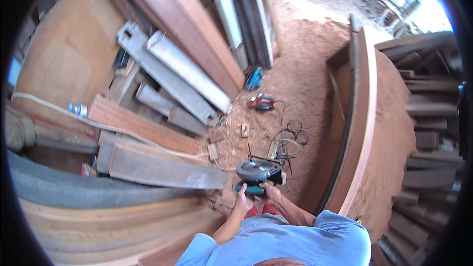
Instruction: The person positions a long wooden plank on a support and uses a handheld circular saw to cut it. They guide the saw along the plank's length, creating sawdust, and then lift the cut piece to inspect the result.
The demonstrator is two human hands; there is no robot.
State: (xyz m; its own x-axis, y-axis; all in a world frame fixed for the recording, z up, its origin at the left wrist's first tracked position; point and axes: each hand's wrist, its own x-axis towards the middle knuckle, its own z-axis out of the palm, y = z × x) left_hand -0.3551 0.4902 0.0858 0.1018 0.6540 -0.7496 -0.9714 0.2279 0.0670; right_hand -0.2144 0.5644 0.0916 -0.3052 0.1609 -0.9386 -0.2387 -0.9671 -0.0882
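In front of my body I hold a circular saw [254,171] with a round grey guard and a dark green body. My left hand [242,199] is closed on the left end of the green part, thumb on top. From the right, my right hand [270,193] grips the same saw. The undersides of both hands are hidden. Just beyond the saw, black cable [290,140] lies in loose loops on the sawdust. Farther off on the ground are a red and black power tool [261,102] and a blue power tool [254,79].
Planks [167,167] and long boards [192,29] are stacked on the left, with a pale cord [123,132] across them. A long wooden frame [365,118] stands on edge to my right. Beyond it are a sawdust heap [391,152] and stacked timber [428,138]. Small wood offcuts [245,130] lie ahead.
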